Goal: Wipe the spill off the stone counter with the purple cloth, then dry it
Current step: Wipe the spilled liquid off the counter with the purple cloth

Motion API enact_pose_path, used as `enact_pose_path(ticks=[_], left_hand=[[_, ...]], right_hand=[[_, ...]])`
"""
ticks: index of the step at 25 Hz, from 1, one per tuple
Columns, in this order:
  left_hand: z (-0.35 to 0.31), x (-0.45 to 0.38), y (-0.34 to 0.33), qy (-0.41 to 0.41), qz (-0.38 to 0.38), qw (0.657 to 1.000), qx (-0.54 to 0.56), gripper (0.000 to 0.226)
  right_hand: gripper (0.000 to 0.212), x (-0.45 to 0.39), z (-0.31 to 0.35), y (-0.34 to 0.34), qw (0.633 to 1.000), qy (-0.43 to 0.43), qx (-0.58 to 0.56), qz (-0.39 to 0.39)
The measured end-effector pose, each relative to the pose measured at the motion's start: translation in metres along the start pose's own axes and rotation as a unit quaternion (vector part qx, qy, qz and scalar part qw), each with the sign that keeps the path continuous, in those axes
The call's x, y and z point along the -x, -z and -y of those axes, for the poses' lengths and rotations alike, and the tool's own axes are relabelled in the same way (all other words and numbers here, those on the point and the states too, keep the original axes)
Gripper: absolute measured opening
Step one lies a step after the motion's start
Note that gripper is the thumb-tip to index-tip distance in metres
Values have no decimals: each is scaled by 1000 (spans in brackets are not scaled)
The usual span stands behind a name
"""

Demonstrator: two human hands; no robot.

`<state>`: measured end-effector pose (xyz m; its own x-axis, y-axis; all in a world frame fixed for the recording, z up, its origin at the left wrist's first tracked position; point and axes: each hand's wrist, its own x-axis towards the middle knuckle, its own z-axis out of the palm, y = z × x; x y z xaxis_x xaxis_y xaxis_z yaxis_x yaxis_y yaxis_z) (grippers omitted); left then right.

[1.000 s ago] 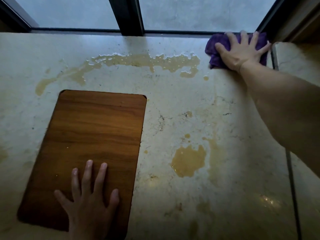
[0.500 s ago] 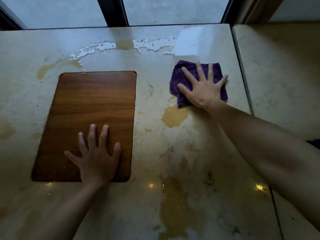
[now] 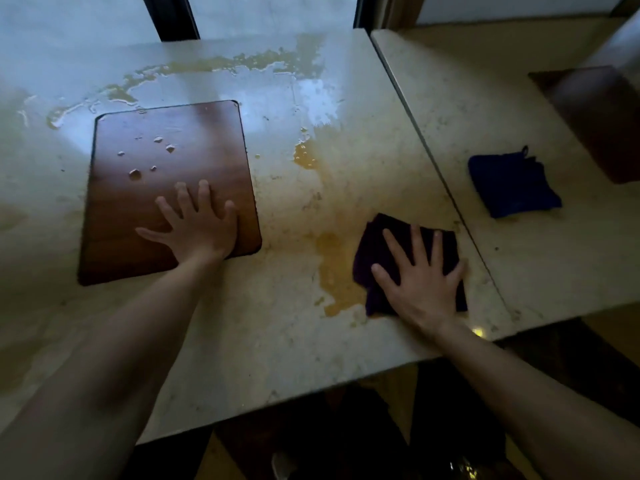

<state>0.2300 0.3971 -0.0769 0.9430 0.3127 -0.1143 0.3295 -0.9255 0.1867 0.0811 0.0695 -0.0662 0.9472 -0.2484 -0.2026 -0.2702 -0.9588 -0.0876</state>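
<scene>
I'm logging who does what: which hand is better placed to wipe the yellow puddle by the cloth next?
Right. The right hand already presses the purple cloth beside the puddle; the left hand lies flat on the wooden board.

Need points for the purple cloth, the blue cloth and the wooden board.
purple cloth (image 3: 372, 247): head view, bare upper-left part beside the fingers.
blue cloth (image 3: 512, 183): head view, middle of the fabric.
wooden board (image 3: 166, 129): head view, far half, above the droplets.
</scene>
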Motion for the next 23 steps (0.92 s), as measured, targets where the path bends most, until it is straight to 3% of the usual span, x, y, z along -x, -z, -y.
enact_pose_path(ticks=[6,10,16,23], left_hand=[[-5,1,4,4,12,1000,-5,71],[-6,3,7,2,13,1000,-9,67],[-6,3,9,-7,19,1000,-11,67],[-5,5,4,-7,15,1000,-23,67]], right_hand=[[71,111,46,-20,984,-151,-92,-12],[75,127,96,-28,981,-168,-94,18],[80,90,115,-21,989,-133,-53,29],[84,-54,151,-8,991,-125,-57,2]])
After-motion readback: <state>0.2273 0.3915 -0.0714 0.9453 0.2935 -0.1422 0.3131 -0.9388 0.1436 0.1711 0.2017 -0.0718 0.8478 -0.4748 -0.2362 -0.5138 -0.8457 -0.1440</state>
